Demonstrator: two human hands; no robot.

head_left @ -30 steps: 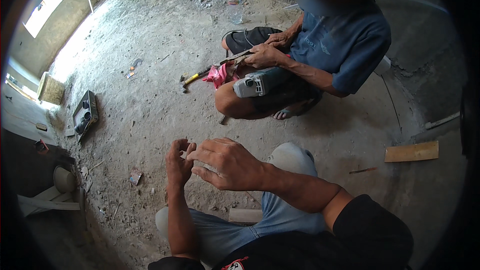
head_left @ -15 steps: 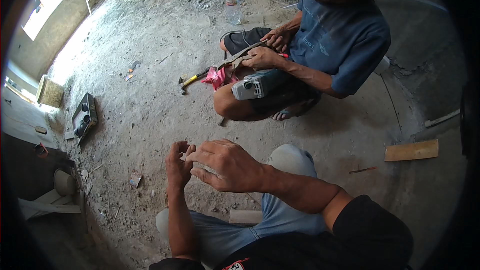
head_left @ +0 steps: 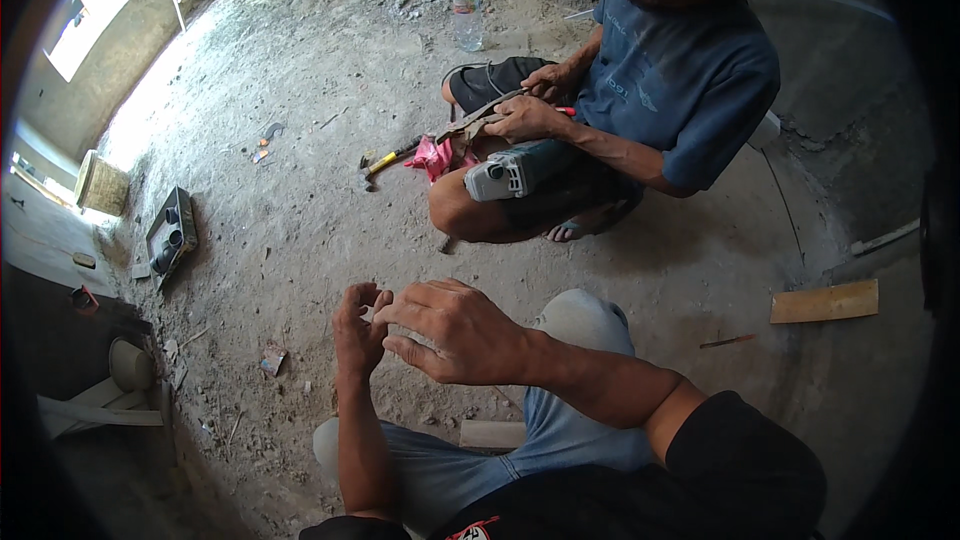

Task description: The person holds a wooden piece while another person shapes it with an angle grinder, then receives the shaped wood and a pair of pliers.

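My left hand (head_left: 358, 328) is raised in front of my knees, its fingers curled. Bent fingers of my right hand (head_left: 452, 332) reach across to its fingertips, the right thumb a little lower. Between the fingertips is a small pale spot; whether it is a held thing or the floor behind, I cannot make out. Both hands are above the dusty floor (head_left: 300, 250), near my jeans (head_left: 585, 325). Under my legs lies a pale flat block (head_left: 492, 434).
Opposite me a person (head_left: 680, 90) sits working a strap-like piece with both hands. By that person are a teal and grey power tool (head_left: 515, 172), a yellow-handled hammer (head_left: 385, 160), pink cloth (head_left: 430, 157) and a water bottle (head_left: 467, 12). A board (head_left: 825, 302) lies right, a dark tray (head_left: 172, 235) left.
My hands keep nearly the same pose. The other person's hands shift slightly on the strap-like piece.
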